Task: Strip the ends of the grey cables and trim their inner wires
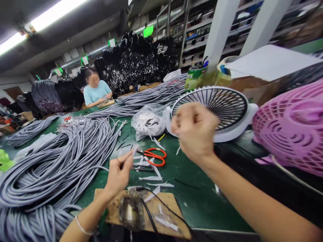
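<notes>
The left hand [120,171] pinches a thin grey cable end [135,149] near the front edge of the bench [199,201]. The right hand [195,132] is up in a blurry fist; I cannot tell what it holds. Orange scissors [155,157] lie just behind. It looks like cable-end work, needing a steady pinch next.

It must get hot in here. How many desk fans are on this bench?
2. A white round plastic fan lies tilted behind the raised right hand; a pink plastic fan sits at the right edge, partly cut off. Others may be hidden.
</notes>
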